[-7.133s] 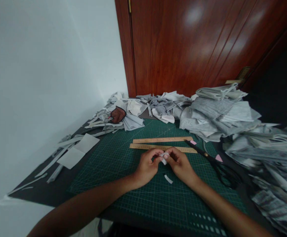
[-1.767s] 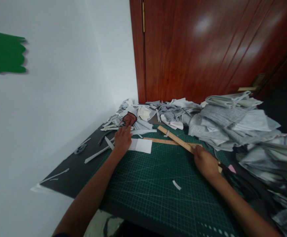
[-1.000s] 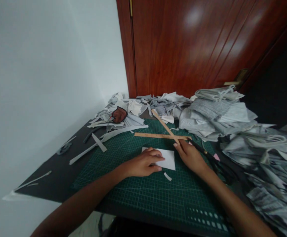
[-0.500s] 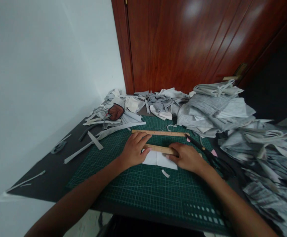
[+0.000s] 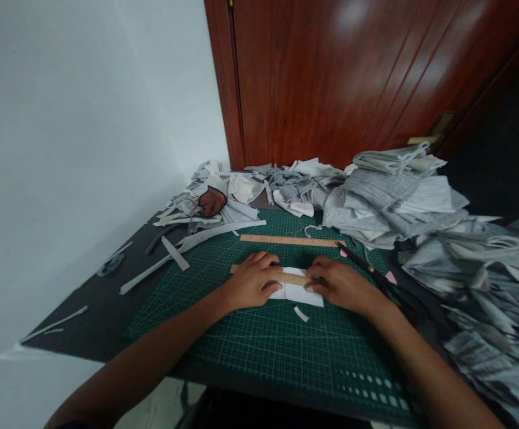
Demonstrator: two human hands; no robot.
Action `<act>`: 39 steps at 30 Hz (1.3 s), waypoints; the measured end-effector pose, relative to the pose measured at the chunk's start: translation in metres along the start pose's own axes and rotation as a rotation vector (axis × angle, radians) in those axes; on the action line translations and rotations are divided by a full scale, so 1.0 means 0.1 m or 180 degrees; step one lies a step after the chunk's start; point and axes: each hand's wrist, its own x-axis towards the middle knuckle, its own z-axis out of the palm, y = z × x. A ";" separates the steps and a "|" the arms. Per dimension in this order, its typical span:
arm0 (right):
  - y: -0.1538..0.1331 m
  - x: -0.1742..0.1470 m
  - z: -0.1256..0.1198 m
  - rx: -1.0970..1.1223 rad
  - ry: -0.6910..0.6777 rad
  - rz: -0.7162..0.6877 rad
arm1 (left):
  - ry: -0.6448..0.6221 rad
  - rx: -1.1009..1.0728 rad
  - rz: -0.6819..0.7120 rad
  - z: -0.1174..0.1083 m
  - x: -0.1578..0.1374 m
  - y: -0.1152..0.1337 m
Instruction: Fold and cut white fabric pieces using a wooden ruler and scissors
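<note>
My left hand point(image 5: 254, 281) and right hand point(image 5: 340, 282) both close on a wooden ruler point(image 5: 294, 278), thumbs along its near edge and bent fingers along its far edge. The ruler lies across a small white sheet point(image 5: 304, 297), whose near part shows below it, with a line like a crease running down between my hands; whether it is paper or cloth I cannot tell. One end of the ruler pokes out past my left hand, while my right hand covers the other. The sheet sits on a green cutting mat point(image 5: 259, 351), with a short white scrap point(image 5: 301, 314) just beside its near edge. Beyond my hands a second ruler point(image 5: 290, 240) lies flat on the mat, and the tip of the black scissors point(image 5: 372, 270) touches its right end. A pink scrap point(image 5: 391, 277) lies close to the scissors. To the left, a long pale strip point(image 5: 199, 238) stretches from the mat onto the dark tabletop point(image 5: 102, 316), near a shorter strip point(image 5: 176, 254). Along the back are heaped grey and white cloths, a brown piece point(image 5: 212, 202) with a dark edge among them, and a taller grey stack point(image 5: 388, 199) rises on the right.
</note>
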 end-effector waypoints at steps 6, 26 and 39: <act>0.00 -0.02 0.06 0.0245 0.0020 0.0048 | -0.0140 -0.0184 0.0202 0.05 0.00 0.10; 0.71 -0.22 -0.09 -0.1277 0.0502 0.2195 | -0.0152 0.0006 0.0229 0.07 0.01 0.07; 1.04 -0.28 -0.20 -0.1000 0.1028 0.2503 | -0.0181 0.0005 0.0259 0.06 0.01 0.07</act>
